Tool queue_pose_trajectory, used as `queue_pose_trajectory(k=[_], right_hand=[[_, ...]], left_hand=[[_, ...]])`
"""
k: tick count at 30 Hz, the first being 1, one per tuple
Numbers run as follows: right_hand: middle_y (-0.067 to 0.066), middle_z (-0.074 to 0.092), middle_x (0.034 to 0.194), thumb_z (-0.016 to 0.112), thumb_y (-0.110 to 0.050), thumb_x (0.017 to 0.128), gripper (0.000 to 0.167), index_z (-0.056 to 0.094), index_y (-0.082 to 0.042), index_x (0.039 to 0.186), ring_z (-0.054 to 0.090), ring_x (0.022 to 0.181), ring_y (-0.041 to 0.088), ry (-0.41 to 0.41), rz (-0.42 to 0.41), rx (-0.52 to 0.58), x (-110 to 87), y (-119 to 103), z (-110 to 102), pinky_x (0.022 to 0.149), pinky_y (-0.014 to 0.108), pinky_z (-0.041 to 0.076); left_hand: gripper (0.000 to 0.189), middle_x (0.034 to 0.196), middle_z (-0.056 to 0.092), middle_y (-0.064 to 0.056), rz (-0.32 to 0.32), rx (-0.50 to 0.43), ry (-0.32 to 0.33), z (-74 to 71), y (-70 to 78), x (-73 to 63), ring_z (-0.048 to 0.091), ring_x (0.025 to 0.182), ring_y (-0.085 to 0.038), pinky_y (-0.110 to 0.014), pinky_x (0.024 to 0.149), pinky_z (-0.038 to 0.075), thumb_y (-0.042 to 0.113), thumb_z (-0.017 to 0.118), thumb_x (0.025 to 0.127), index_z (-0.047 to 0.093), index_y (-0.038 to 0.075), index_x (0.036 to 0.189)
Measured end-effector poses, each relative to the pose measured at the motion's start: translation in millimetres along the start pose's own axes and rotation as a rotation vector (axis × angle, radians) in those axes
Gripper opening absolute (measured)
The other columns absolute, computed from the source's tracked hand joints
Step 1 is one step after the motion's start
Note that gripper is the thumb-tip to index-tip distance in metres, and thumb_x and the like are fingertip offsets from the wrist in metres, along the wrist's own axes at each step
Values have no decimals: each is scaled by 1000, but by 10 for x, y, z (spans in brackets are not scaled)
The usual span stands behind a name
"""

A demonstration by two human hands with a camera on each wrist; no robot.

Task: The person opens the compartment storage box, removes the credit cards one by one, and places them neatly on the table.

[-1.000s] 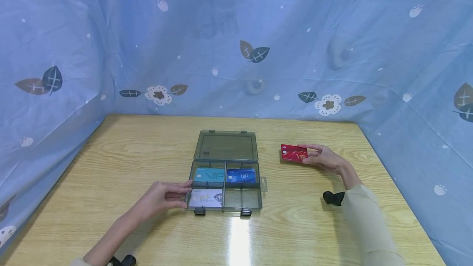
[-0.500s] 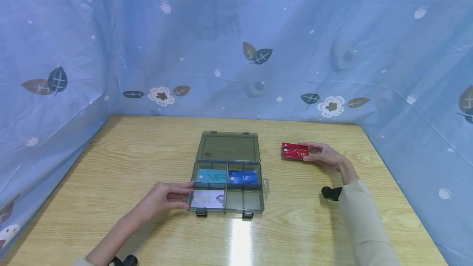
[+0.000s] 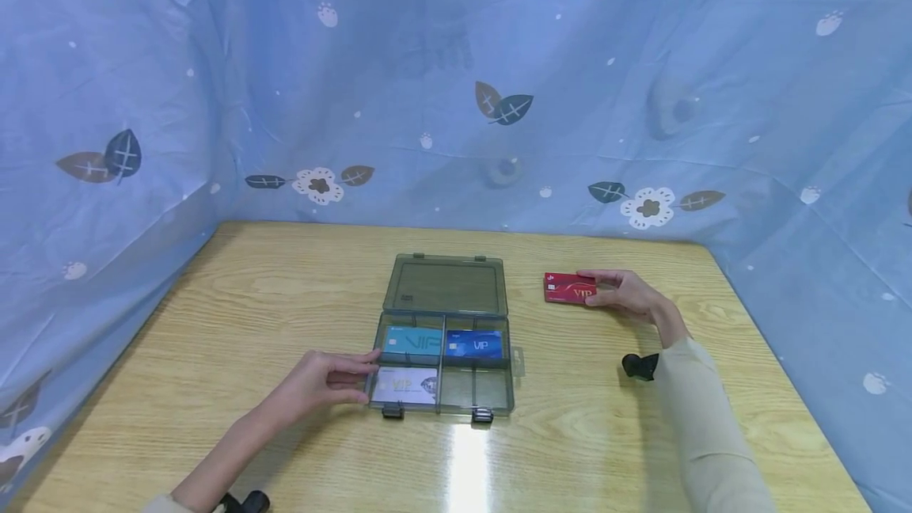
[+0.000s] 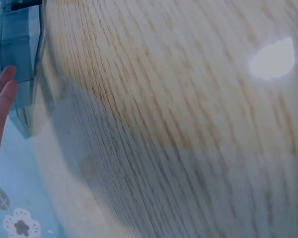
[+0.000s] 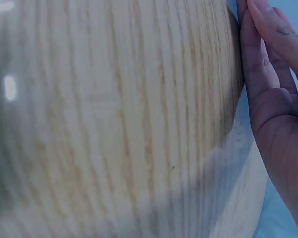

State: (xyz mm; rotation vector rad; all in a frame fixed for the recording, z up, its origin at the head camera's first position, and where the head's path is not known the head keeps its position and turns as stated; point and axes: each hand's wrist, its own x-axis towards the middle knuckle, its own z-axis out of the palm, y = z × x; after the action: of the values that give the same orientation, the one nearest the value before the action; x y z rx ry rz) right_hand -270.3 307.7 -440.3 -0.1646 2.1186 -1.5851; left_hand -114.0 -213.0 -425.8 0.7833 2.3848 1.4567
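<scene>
A translucent grey-green compartment box point(image 3: 476, 388) lies with its lid point(image 3: 447, 286) folded back on the wooden table. Its back row holds a teal VIP card point(image 3: 412, 340) and a blue VIP card point(image 3: 476, 344). A white VIP card point(image 3: 404, 385) is in the front left compartment; the front right one is bare. My left hand point(image 3: 313, 382) touches the box's left side with its fingertips, extended in the left wrist view. To the right of the box, my right hand point(image 3: 630, 295) pinches a red VIP card point(image 3: 566, 287) by its right end, between thumb and fingers.
A clear hanger tab point(image 3: 518, 361) sticks out from the box's right side. Two dark latches point(image 3: 393, 411) line its front edge. Blue leaf-print cloth point(image 3: 427, 85) walls in the table at the back and sides.
The head view has shifted slightly, so the scene sits further right. Against the box, my right hand and the red card have moved a little left and back. My left hand stays at the box.
</scene>
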Motion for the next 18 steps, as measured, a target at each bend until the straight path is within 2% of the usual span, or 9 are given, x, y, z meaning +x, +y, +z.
queue_pose_trajectory(k=[9,15,18], right_hand=[[30,32,147,75,-7,83,70,41,-1,143,49,117,31,23,9,-134,65,-109,-1,88,19,52],[31,49,133,75,-2,81,65,43,6,138,58,107,21,20,-67,-210,127,-169,45,85,19,53],[31,53,127,75,-2,81,63,46,7,136,59,103,21,34,-103,-272,147,-185,63,82,18,52]], left_hand=[[44,132,50,-29,-18,-13,-12,-3,38,-1,60,110,-34,-27,83,57,12,76,80,63,-12,116],[44,132,50,-29,-24,-4,-10,-9,44,-7,60,109,-34,-28,82,57,12,76,80,63,-11,115],[44,131,50,-29,-18,3,-5,-7,35,-8,60,109,-33,-27,82,58,12,76,80,63,-12,115]])
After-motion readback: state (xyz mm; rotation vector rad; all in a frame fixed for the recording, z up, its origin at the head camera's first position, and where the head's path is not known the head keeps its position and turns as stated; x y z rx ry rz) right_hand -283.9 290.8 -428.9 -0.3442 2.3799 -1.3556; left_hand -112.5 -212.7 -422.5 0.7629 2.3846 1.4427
